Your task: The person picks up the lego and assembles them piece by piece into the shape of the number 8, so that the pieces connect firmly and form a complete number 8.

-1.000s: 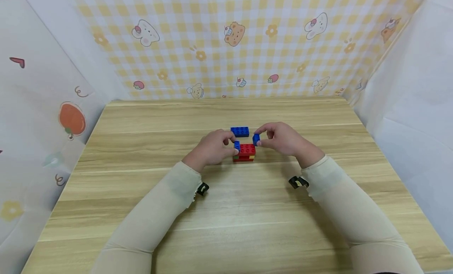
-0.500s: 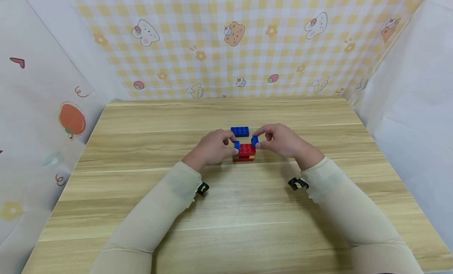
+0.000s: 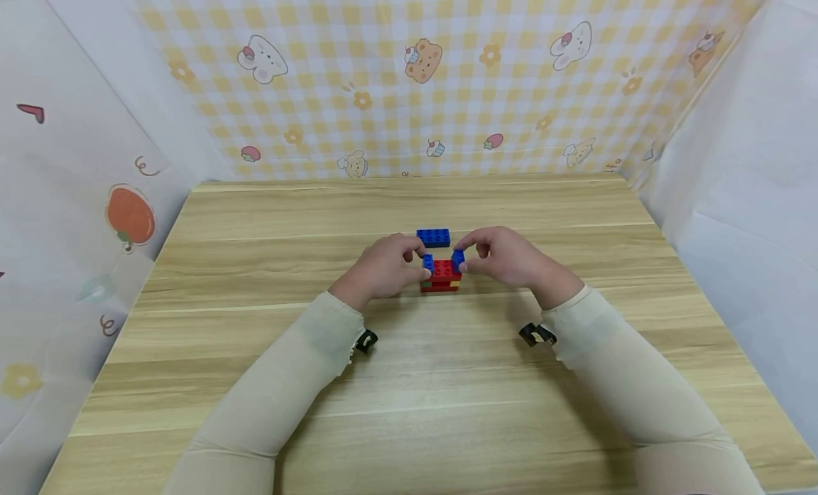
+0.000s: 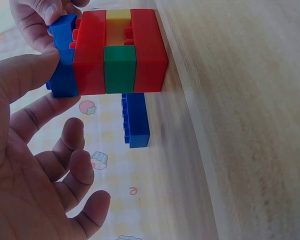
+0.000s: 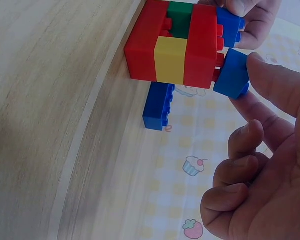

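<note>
A stack of toy building bricks stands on the table: a red brick [image 5: 142,45] at the bottom, a green brick [image 4: 120,70] and a yellow brick [image 5: 170,60] side by side above it, and another red brick [image 3: 443,270] on top. My left hand [image 3: 390,268] pinches a small blue brick [image 4: 65,72] seated on the top's left end. Between thumb and index finger, my right hand [image 3: 508,257] holds a second small blue brick [image 5: 232,74], tilted against the studs at the right end. In the right wrist view its other fingers are curled loosely.
A longer blue brick [image 3: 433,238] lies on the wooden table [image 3: 409,381] just behind the stack. A yellow checked cloth [image 3: 364,69] with cartoon prints hangs at the table's far edge, and white sheets stand on both sides.
My right hand has moved slightly left and down, bringing its small blue brick from beside the stack onto the top red brick's right end. The left hand stays in place.
</note>
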The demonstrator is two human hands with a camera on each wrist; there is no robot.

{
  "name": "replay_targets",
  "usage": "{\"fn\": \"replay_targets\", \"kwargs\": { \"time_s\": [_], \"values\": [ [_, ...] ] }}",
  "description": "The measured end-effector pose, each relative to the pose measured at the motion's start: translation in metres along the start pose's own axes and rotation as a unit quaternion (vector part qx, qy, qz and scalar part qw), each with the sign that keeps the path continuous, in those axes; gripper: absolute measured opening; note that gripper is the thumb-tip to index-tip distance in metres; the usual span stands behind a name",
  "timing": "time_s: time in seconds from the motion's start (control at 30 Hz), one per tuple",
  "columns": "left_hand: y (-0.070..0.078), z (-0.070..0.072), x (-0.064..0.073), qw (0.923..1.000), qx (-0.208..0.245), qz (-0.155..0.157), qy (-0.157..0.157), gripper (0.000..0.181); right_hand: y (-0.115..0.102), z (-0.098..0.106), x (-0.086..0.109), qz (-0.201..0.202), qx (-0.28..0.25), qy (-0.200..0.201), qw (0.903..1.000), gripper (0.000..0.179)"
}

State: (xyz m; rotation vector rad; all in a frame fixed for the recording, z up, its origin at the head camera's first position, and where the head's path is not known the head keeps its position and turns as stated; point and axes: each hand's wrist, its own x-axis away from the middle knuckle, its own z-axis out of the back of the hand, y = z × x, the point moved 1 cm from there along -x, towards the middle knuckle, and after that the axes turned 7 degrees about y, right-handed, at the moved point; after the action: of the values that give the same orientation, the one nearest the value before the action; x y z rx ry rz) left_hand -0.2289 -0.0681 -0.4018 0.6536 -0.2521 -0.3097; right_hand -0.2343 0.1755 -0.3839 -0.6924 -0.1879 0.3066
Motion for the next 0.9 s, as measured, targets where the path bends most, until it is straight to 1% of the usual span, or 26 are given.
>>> {"fn": "replay_targets", "kwargs": {
  "time_s": [0.33,0.63,0.9],
  "values": [
    [0.0004,0.0007,0.0002,1.0000,-0.004,-0.003,-0.002,0.032,-0.0011,-0.0004,0.0002,0.004,-0.001,-0.001,1.0000,0.032],
    [-0.0007,-0.0011,-0.0002,0.9999,-0.009,-0.004,0.007,0.031,-0.0010,-0.0027,0.0014,0.008,0.004,0.001,1.0000,0.032],
    [0.0002,-0.0012,-0.0002,0.9999,-0.007,-0.003,0.010,0.031,0.0017,-0.0057,0.0028,0.012,-0.008,0.009,0.9999,0.031]
  ]
}}
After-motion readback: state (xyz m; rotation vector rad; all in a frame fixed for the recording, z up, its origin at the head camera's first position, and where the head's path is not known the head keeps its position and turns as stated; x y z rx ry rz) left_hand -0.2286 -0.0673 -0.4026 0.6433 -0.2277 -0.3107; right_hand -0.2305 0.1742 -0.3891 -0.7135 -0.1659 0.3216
